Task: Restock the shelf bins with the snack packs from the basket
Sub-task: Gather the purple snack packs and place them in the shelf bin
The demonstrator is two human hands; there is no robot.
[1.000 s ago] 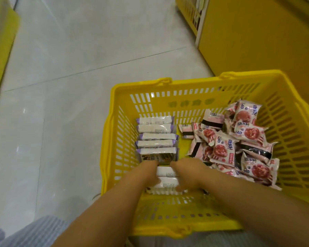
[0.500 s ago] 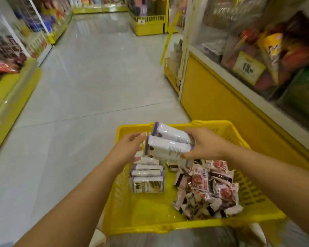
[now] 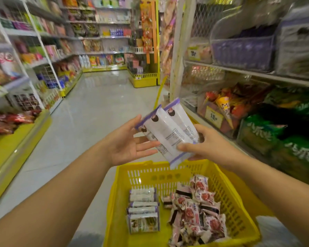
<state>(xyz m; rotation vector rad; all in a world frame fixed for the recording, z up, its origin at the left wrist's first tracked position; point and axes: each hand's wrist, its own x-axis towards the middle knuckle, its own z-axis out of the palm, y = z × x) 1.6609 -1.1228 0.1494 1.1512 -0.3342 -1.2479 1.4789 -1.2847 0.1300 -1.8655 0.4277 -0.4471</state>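
Snack packs (image 3: 169,134), long axes slanting upper-left

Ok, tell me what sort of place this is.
Most likely a snack shop or small supermarket aisle: shelves of packaged goods line both sides, a price tag marks a clear bin, and the right hand holds white packs above a yellow basket of stock.

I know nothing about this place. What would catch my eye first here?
White, purple-edged snack packs held up mid-frame: the right hand grips their lower end, the left hand lies open against them. Below stands the yellow basket, more white packs stacked on its left, a pink heap of packs on its right.
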